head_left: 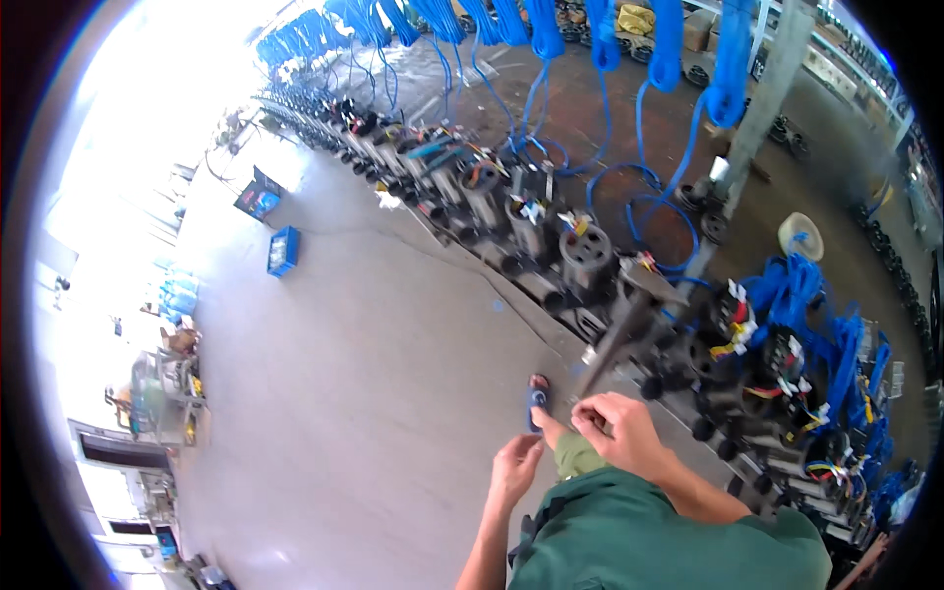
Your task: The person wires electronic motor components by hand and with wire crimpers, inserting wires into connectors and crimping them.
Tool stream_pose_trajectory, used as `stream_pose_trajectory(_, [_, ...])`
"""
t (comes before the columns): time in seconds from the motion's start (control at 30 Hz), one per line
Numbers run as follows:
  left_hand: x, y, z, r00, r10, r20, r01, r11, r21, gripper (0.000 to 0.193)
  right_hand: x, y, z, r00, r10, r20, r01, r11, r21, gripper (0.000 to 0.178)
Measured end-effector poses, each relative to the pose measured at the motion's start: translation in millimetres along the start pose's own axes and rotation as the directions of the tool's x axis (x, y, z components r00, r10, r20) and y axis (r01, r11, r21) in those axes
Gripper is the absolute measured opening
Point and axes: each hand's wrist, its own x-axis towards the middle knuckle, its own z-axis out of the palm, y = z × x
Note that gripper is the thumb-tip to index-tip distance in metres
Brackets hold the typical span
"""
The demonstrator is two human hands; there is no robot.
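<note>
Currently L hand (pixel 515 469) half-open, apparently empty, R hand (pixel 624 433) curled nr hammer (pixel 618 339), can't tell if gripping

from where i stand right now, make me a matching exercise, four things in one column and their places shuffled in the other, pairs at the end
Things:
1. left hand
2. right hand
3. blue crate
4. blue cable coils

Places:
A. hanging in a row near the top of the picture
B. by the lower end of the hammer-shaped tool
C. just left of the olive shorts
D. on the floor, near a dark box

Pairs: 1-C, 2-B, 3-D, 4-A
</note>
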Motion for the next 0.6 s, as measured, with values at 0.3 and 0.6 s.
stream_pose_trajectory(0.3, [174, 128, -163, 0.982, 0.113, 0.148, -0.148, 0.958, 0.247, 0.030, 191, -32, 72, 0.996, 0.039, -0.085, -0.047, 0.995, -0.090, 0.018])
stream_pose_trajectory(0.6, [382, 210, -248, 0.946, 0.259, 0.197, -0.271, 0.962, 0.040, 0.022, 289, -22, 86, 0.927, 0.253, -0.277, -0.320, 0.920, -0.228, 0.024])
